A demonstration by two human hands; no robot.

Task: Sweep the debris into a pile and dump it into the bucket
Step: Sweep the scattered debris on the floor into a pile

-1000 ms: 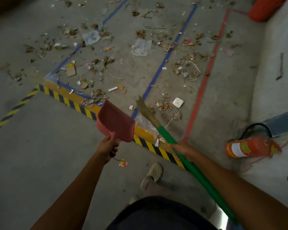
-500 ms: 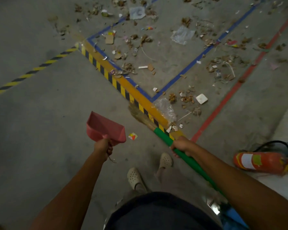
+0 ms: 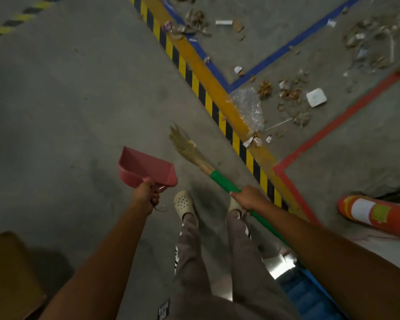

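My left hand (image 3: 146, 195) grips the handle of a pink dustpan (image 3: 146, 167), held above the bare concrete floor in front of my feet. My right hand (image 3: 247, 199) grips the green handle of a straw broom (image 3: 189, 148), whose bristles point forward and left, off the floor. Debris (image 3: 289, 93) of dry leaves, paper scraps and a white square piece lies scattered beyond the yellow-black striped floor tape (image 3: 208, 98), at the upper right. A crumpled clear plastic sheet (image 3: 249, 109) lies at the tape's edge. No bucket is in view.
An orange fire extinguisher (image 3: 374, 211) lies on its side at the right. Blue (image 3: 284, 49) and red (image 3: 337, 121) tape lines cross the littered floor. A brown cardboard box (image 3: 7, 273) sits at the lower left. A blue object (image 3: 310, 294) shows behind my right arm.
The view has tilted down and pulled back from the debris; the striped tape and litter now sit farther up-right. Both hands keep their grips on dustpan and broom.
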